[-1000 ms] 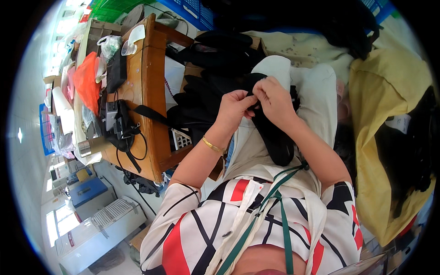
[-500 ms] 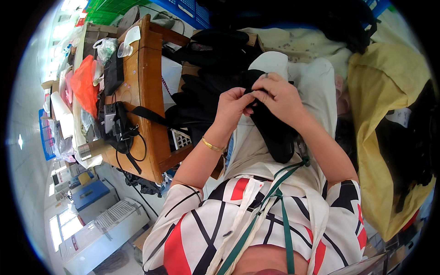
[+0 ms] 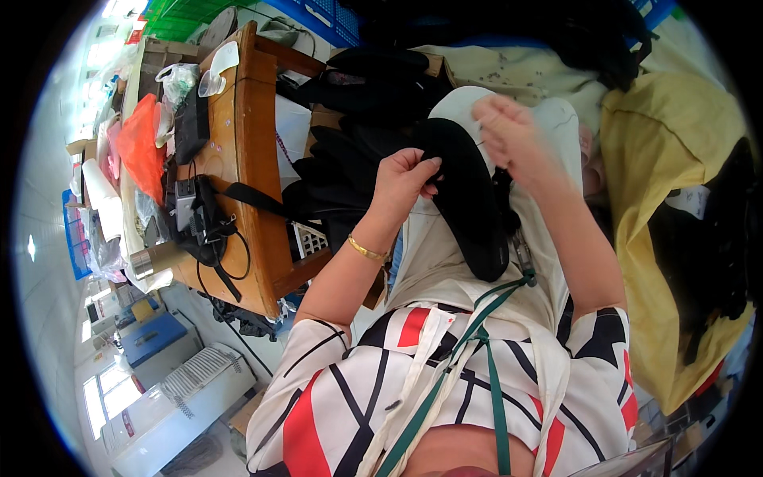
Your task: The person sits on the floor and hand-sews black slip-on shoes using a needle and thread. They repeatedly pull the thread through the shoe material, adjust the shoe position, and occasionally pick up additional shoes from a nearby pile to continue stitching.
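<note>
Across my lap lies a long, black, sole-shaped piece [image 3: 474, 208] with rounded ends, its surface dark and soft-looking. At its left edge, my left hand [image 3: 407, 176] pinches it between thumb and fingertips. My right hand [image 3: 513, 135] is lifted off to the right of the piece, over the pale apron cloth [image 3: 560, 127], and motion smears its fingers. Whether it holds anything fine, such as a thread, I cannot make out. Against my lap's left side, more black pieces [image 3: 342, 163] of similar look lie heaped.
A wooden table [image 3: 258, 159] stands at left, with a black strapped bag [image 3: 208, 226] and an orange plastic bag [image 3: 141, 147]. Yellow cloth [image 3: 648, 143] drapes on the right near dark material. A blue crate [image 3: 330, 20] with black items sits at the far side.
My right hand has parted from the left and moved right and slightly away from the black piece. My left hand keeps its pinch in nearly the same place.
</note>
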Available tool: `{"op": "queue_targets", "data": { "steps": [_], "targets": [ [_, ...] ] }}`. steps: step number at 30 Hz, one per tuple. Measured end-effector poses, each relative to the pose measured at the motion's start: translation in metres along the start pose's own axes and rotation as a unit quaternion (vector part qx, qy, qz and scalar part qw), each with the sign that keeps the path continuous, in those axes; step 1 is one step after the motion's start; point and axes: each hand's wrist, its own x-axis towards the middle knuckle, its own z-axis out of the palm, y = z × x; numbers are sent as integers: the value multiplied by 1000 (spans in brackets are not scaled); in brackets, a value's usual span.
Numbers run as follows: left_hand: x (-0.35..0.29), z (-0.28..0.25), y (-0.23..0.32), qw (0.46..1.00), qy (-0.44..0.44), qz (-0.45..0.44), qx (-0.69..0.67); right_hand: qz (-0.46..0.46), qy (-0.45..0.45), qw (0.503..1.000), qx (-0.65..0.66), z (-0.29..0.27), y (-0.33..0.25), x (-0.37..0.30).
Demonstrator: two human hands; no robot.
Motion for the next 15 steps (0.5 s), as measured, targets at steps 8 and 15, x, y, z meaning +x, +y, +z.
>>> {"op": "queue_targets", "data": {
  "steps": [8, 15],
  "targets": [
    [-7, 9, -8, 910, 121, 252, 306, -340, 15, 702, -626, -12, 7, -13],
    [-20, 19, -4, 657, 107, 458, 589, -304, -13, 761, -573, -3, 8, -17]
  ]
}}
